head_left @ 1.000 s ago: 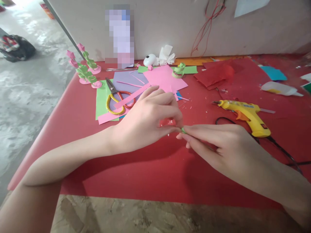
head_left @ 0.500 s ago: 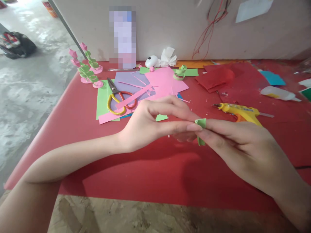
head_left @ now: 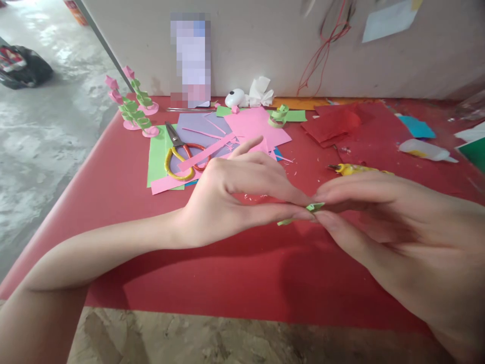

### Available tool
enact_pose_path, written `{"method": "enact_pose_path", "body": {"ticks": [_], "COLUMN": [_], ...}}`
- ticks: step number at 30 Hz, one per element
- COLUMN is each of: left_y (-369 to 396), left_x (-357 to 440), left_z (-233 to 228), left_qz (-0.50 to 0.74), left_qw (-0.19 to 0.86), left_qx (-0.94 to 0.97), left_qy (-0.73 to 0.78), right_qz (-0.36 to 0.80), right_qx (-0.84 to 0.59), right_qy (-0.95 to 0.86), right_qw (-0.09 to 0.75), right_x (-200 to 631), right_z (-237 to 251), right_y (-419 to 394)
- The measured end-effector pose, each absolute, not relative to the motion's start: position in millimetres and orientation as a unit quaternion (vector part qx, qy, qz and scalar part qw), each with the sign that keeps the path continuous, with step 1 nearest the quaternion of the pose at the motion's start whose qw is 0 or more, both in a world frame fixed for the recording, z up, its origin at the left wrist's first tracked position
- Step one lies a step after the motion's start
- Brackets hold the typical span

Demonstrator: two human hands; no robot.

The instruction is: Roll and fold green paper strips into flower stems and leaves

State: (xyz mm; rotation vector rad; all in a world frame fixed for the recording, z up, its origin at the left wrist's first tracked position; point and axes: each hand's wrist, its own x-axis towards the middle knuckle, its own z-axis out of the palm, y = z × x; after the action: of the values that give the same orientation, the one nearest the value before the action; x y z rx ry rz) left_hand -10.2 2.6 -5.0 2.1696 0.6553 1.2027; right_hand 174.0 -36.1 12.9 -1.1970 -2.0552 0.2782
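Note:
Above the red table (head_left: 212, 283), my left hand (head_left: 235, 194) and my right hand (head_left: 382, 222) meet fingertip to fingertip. Both pinch a small folded strip of green paper (head_left: 313, 207); one end of it pokes out below my left fingers. Most of the strip is hidden between the fingers. Behind my right hand, only the nozzle end of a yellow glue gun (head_left: 350, 168) shows.
Scissors (head_left: 181, 151) with yellow and red handles lie on green, purple and pink paper sheets (head_left: 253, 124). Pink-and-green paper flowers (head_left: 132, 108) stand at the back left. Red paper (head_left: 333, 124), a white glue bottle (head_left: 426, 149) and a curled green strip (head_left: 278, 114) lie further back.
The green strip has gone from upright in my fingertips to lying flat between them. My right hand has risen and now covers most of the glue gun.

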Motion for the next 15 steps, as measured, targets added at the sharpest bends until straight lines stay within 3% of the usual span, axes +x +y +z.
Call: {"method": "enact_pose_path", "body": {"ticks": [15], "left_y": [4.8], "left_x": [-14.1], "left_z": [-3.2], "left_qz": [0.434], "left_qw": [0.188], "left_qx": [0.864], "left_qy": [0.173], "right_qz": [0.053], "right_qx": [-0.456], "right_qy": [-0.82], "right_qw": [0.341], "right_x": [179.5], "right_z": [12.4], "right_y": [-39.8]}}
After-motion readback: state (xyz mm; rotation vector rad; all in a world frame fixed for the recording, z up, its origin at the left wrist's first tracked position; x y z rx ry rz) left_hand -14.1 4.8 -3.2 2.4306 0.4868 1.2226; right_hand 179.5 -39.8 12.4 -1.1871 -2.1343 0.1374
